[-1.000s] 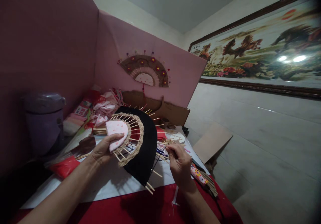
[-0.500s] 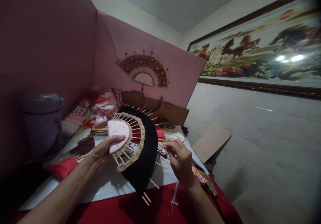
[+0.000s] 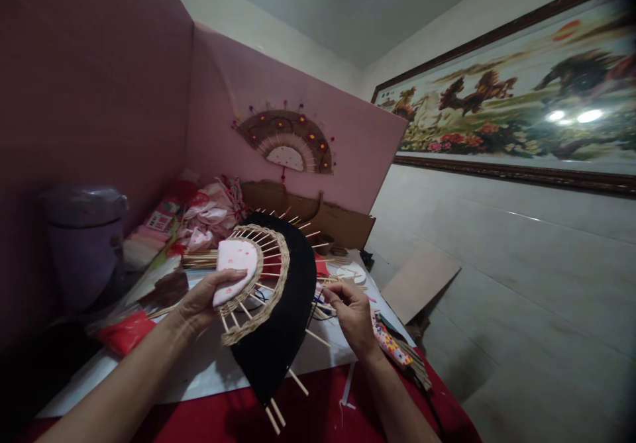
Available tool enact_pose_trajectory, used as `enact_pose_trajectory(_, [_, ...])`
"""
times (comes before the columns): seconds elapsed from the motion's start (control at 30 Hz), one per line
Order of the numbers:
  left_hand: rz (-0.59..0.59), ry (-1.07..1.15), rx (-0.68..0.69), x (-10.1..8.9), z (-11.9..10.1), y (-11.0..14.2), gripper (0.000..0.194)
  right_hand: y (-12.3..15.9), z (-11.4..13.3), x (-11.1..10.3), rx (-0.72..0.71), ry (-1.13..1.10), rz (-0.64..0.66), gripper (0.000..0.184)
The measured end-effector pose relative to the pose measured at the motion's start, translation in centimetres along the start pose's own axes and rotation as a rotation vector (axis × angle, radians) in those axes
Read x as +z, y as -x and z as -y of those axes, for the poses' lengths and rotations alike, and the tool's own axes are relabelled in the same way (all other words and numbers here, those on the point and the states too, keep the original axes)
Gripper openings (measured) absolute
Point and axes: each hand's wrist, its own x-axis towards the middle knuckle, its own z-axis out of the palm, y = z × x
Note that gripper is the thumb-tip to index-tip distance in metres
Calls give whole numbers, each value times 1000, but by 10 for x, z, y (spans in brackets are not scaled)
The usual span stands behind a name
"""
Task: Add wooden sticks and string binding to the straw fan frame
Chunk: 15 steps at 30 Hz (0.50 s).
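A half-round handmade fan (image 3: pixel 285 297) has thin wooden sticks, a braided twine band (image 3: pixel 284 267), and a wide black fabric strip along its outer part. My left hand (image 3: pixel 201 300) grips it by the pink, red-dotted half-circle pad (image 3: pixel 236 267), thumb on top and the other fingers hidden behind. Just right of the black edge, my right hand (image 3: pixel 350 314) pinches a dark thread (image 3: pixel 314 310) that runs to the fabric's rim. Whether a needle is also between those fingertips is too small to tell. Stick ends poke out beyond the black strip.
A finished-looking fan (image 3: pixel 285 140) hangs on the pink board (image 3: pixel 218 98). Pink cloth (image 3: pixel 213 211), a red packet (image 3: pixel 124 334) and a lilac bin (image 3: pixel 87 251) are at left. Floral fabric (image 3: pixel 390 344) lies beside my right forearm. A cardboard piece (image 3: pixel 422 284) leans at the wall.
The fan has tilted slightly, its lower end moving down and left. My right hand has stayed close to the black edge, and the thread between them looks shorter and slacker.
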Motion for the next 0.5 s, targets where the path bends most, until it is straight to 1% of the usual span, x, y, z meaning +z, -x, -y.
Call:
enact_pose_trajectory(0.07, [3, -49, -19, 0, 1, 0, 19, -4, -2, -3, -10, 18, -33, 18])
enact_pose_trajectory(0.2, [43, -87, -58, -2, 3, -1, 27, -9, -2, -10, -66, 139, -83, 18])
enact_pose_trajectory(0.4, [42, -112, -87, -3, 4, -2, 30, -8, 4, -17, -210, 329, -88, 14])
enact_pose_trajectory(0.5, [55, -160, -89, -4, 5, -1, 25, -10, 5, -20, -248, 363, -72, 14])
